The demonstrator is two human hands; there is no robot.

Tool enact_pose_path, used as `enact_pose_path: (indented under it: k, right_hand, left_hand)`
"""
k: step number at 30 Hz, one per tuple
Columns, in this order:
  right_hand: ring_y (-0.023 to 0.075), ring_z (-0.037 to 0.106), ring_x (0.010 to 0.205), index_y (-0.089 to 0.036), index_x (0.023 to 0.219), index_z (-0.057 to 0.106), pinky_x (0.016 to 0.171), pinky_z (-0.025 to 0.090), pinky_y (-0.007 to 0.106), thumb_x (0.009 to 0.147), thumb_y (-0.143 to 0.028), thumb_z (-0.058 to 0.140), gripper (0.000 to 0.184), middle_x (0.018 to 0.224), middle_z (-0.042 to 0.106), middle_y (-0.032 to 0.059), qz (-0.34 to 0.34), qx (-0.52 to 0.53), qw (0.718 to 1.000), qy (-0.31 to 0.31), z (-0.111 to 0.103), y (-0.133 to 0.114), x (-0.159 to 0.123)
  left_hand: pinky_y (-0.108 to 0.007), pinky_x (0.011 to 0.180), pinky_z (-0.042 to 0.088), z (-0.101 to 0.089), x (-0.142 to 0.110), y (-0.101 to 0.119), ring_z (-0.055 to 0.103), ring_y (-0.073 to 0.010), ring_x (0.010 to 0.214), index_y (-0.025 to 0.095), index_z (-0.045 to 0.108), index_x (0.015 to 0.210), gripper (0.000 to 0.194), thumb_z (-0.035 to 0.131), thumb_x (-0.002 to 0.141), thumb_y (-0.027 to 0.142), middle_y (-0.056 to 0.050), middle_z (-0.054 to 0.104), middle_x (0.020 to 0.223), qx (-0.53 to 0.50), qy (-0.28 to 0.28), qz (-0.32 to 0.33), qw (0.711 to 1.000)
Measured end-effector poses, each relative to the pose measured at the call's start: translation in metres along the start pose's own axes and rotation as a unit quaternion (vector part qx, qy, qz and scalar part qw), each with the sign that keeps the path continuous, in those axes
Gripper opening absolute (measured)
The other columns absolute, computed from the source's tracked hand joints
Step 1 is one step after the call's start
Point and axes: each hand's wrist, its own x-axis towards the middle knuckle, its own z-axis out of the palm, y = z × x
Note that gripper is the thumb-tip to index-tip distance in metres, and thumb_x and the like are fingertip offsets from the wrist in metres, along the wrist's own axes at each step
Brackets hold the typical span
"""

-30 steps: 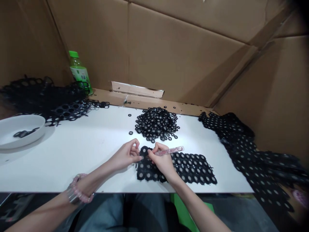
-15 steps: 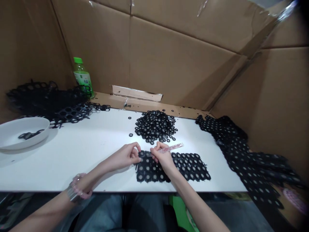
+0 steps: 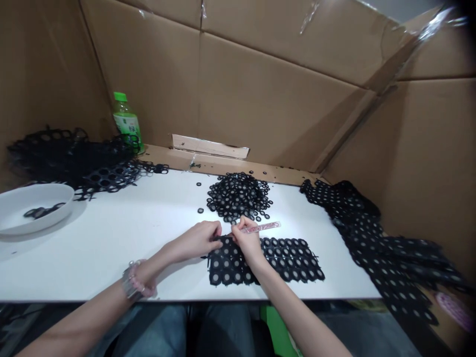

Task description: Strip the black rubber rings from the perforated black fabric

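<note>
From the head camera, the person's right hand [image 3: 248, 243] pinches a pink translucent pen [image 3: 262, 227] just above a black ringed mesh sheet [image 3: 282, 260], which lies on the white table [image 3: 111, 267]. The left hand [image 3: 197, 241] curls closed at the sheet's edge (whether it's pinching the mesh, I can't tell). A heap of loose black rings [image 3: 238, 196] sits just beyond.

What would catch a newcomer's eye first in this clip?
A black sheet of linked rings lies at the front of the white table, the left hand and right hand at its edge, the right gripping a translucent pink stick. Behind it sits a heap of loose black rings; a long black ring sheet spills off the right.
</note>
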Motion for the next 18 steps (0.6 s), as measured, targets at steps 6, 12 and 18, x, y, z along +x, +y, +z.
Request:
enact_pose_path:
  k: [6,12,18]
  right_hand:
    - [0.0087,0.041,0.037,-0.021,0.047,0.032,0.042,0.031,0.022,0.061,-0.014,0.052,0.026,0.039,0.038,-0.0085,-0.037,-0.072,0.997,-0.005,-0.002,-0.004,-0.002]
    - [0.0103,0.040,0.041,-0.022,0.049,0.032,0.045,0.031,0.023,0.063,-0.016,0.053,0.026,0.042,0.040,-0.0069,-0.039,-0.132,0.990,-0.029,-0.003,-0.004,-0.002]
    - [0.0111,0.038,0.047,-0.021,0.051,0.032,0.049,0.030,0.023,0.064,-0.015,0.051,0.024,0.045,0.039,-0.0063,-0.059,-0.172,0.983,-0.035,-0.002,-0.006,-0.003]
  left_hand:
    - [-0.021,0.054,0.033,0.002,0.008,-0.013,0.044,-0.0102,0.056,0.016,0.045,0.077,0.014,0.053,0.071,0.025,0.005,0.045,0.059,-0.231,-0.023,-0.035,0.972]
    - [-0.020,0.055,0.034,0.007,0.010,-0.020,0.046,-0.0082,0.056,0.018,0.039,0.076,0.018,0.056,0.069,0.020,0.006,0.048,0.062,-0.295,-0.008,-0.018,0.955]
    - [-0.021,0.059,0.036,0.007,0.008,-0.015,0.047,-0.0082,0.060,0.019,0.035,0.075,0.025,0.059,0.068,0.021,0.004,0.051,0.068,-0.332,0.010,-0.017,0.943]
